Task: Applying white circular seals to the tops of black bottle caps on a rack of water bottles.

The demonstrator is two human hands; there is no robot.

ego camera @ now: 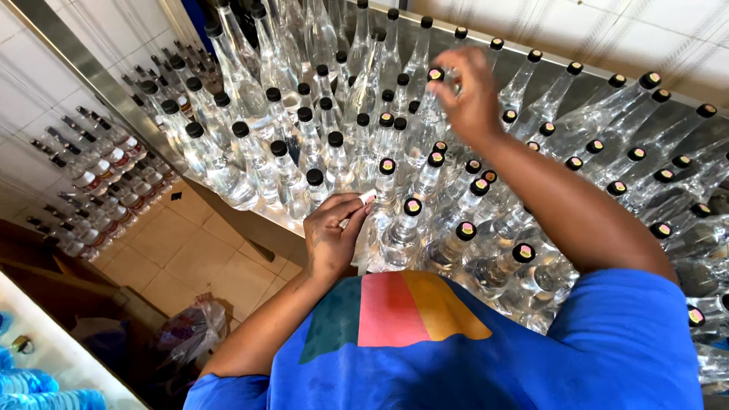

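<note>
Capping clear bottles on a crowded worktop

Right hand pinching 1 bottle cap; left hand nipping a small pale sticker, partly hidden.

A metal table carries rows of capped bottles standing close together, filling it from its near edge to the far end. The right hand reaches out over the middle rows, fingertips on the cap of one bottle well back from the edge, while the left hand sits at the near edge, pinching a small sticker just beside the front-row bottles. Left of the table, below it, more bottles lie on the floor, with a plastic bag nearer the person.
</note>
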